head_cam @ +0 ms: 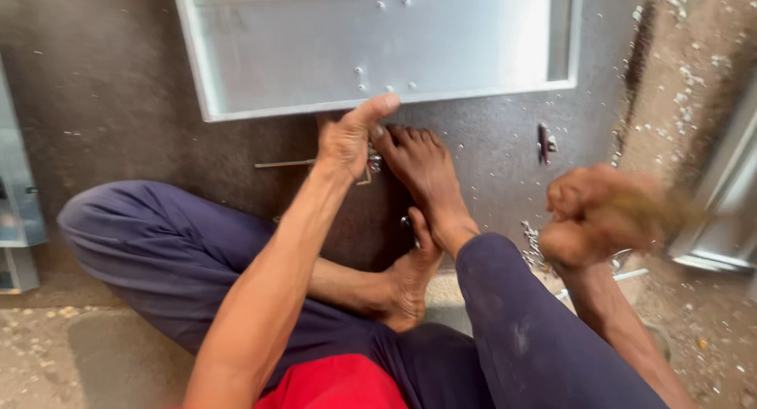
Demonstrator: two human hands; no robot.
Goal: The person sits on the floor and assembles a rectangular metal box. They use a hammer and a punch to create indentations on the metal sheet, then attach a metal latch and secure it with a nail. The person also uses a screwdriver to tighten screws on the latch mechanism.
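I sit on the floor with bare feet (422, 172) stretched toward a shallow galvanised metal frame (378, 46) lying flat ahead. My left hand (347, 137) reaches forward beside my right foot, thumb raised, fingers closed on a thin bent metal rod (284, 164) lying on the dark floor. My right hand (595, 216) is at the right, blurred by motion, fist closed around a handle-like tool (670, 208) whose shape I cannot make out.
Metal shavings (532, 247) and small chips are scattered over the floor at the right. A small dark clip-like piece (546, 143) lies near the frame. More sheet-metal sections stand at the left edge (16, 204) and right edge (725, 212).
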